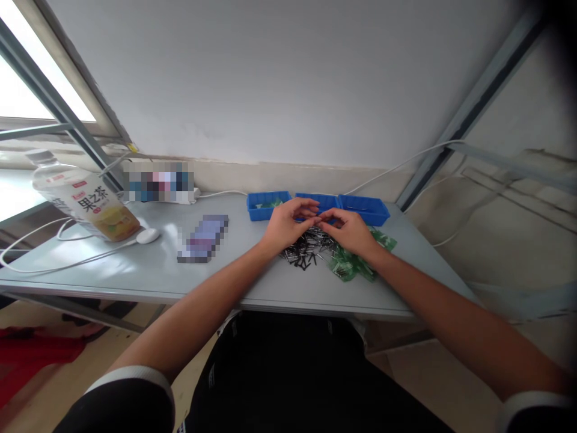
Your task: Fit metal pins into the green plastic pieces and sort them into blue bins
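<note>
My left hand (288, 224) and my right hand (349, 231) meet fingertip to fingertip just above a heap of small black and silver parts (306, 249) on the grey table (148, 270). Both hands are curled in a pinch around something too small to make out. A pile of small green pieces (354, 264) lies under and beside my right wrist. Three blue trays stand in a row behind the hands: one at the left (265, 205), one in the middle (322, 200), one at the right (367, 210).
A tea bottle (85, 201) lies on its side at the table's left, with a white cable and a round white puck (147, 236) next to it. A phone (204, 238) lies left of centre. A power strip (157, 183) sits by the wall.
</note>
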{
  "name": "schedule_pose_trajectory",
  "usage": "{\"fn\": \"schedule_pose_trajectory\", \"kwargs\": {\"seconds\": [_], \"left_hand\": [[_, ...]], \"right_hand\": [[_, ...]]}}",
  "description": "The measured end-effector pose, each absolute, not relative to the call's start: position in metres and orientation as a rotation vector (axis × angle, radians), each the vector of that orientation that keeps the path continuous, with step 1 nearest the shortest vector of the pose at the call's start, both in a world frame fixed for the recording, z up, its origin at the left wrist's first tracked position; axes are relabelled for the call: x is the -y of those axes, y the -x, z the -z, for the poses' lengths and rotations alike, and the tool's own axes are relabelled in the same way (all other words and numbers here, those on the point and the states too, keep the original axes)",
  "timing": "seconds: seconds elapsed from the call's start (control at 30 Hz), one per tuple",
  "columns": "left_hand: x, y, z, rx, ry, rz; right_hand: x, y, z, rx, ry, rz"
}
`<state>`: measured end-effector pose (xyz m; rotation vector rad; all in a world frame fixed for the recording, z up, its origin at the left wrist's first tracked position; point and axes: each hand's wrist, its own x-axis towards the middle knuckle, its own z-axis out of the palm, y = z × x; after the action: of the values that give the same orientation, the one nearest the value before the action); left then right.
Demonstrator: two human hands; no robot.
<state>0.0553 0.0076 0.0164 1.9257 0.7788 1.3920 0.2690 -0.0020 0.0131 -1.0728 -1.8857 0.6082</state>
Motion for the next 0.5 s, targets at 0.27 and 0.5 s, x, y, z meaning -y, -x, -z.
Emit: {"fn": "schedule_pose_trajectory", "kwargs": {"seconds": [0.27,0.5], "left_hand": [[-0.0062,-0.0529,-0.0211,-0.769,-2.059,-1.352],[-0.0116,-0.0509,-0.0187,-0.731,-2.049,-1.309]], "right_hand": [[-0.0052,-0.2712,-0.009,1.806,0.986,-0.79],[-0.0025,-0.27,-0.0132,1.835,0.923,-0.912]]}}
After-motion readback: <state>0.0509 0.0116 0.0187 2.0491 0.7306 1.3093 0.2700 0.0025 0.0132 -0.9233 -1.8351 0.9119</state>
